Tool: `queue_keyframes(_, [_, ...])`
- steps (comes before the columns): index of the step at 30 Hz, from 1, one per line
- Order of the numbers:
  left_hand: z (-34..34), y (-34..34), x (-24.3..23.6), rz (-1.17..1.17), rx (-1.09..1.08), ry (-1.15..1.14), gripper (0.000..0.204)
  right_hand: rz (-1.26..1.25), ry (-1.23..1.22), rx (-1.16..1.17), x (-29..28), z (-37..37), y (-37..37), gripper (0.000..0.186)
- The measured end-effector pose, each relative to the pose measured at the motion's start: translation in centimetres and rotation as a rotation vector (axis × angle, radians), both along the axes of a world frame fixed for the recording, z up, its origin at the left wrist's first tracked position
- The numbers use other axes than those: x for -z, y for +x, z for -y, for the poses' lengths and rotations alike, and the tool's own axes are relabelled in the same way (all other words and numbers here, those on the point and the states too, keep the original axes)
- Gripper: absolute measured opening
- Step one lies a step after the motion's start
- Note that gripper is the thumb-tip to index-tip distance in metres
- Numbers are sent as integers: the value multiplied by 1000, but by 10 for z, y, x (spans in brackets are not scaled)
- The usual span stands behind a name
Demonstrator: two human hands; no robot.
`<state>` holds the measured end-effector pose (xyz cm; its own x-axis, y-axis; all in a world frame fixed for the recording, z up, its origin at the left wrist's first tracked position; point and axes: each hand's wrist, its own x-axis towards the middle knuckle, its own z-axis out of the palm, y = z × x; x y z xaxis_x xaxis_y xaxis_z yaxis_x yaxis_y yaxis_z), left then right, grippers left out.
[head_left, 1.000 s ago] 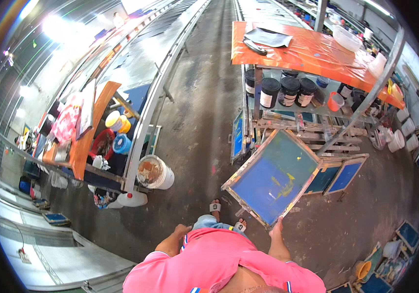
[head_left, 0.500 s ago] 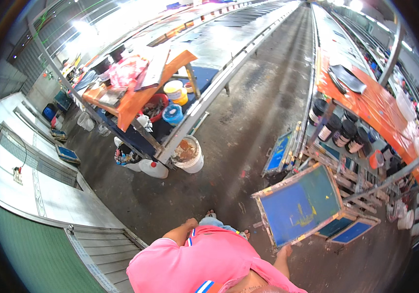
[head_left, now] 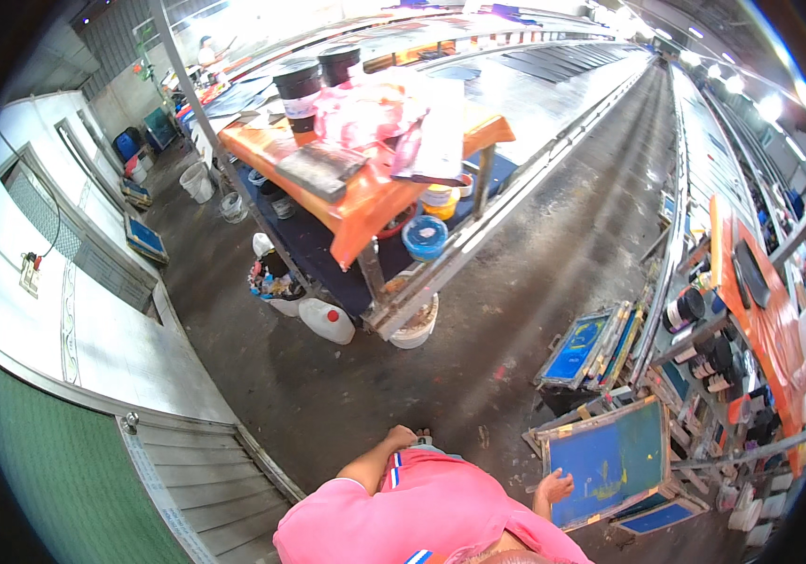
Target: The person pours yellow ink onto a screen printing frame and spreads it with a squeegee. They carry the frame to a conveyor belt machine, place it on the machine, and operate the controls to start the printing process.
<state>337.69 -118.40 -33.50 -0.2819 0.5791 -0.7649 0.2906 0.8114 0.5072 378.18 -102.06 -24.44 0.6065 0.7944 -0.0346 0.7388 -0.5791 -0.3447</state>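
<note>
A wooden-framed screen (head_left: pixel 600 465) with blue and green mesh leans against the rack at lower right. My right hand (head_left: pixel 553 486) is just in front of its left part, fingers apart and no longer gripping the frame. My left hand (head_left: pixel 399 437) hangs at my left hip; its fingers are too small and hidden to make out. Below the tilted screen is another blue screen (head_left: pixel 659 515), and a stack of framed screens (head_left: pixel 584 343) leans a little farther off.
An orange-topped bench (head_left: pixel 290 164) holds black buckets and pink material, with jugs (head_left: pixel 326 321) below. Long printing tables (head_left: pixel 553 85) flank an aisle (head_left: pixel 553 263). A white wall with a door (head_left: pixel 41 216) runs along the left. A second orange shelf (head_left: pixel 751 320) stands right.
The view has turned to the right side of the wall and bench on the left. My right hand has let go of the screen, which now rests against the rack.
</note>
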Motion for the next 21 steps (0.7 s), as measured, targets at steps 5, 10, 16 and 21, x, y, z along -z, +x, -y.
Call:
queue_keyframes(5, [31,-47,-11,128,-507,-138,20,-28,222,-465,6,-36,-73,35])
queue_keyframes(10, [83,-74,-15,112,-638,-222,21,-149,241,-787,-17,-67,-146,22])
queue_keyframes(16, [93,-54,-12,175,-755,-218,22,-213,215,-1010,-13,-101,-201,16])
queue_keyframes(21, [68,-21,-9,151,-637,114,29,-118,32,-998,11,-143,-230,26])
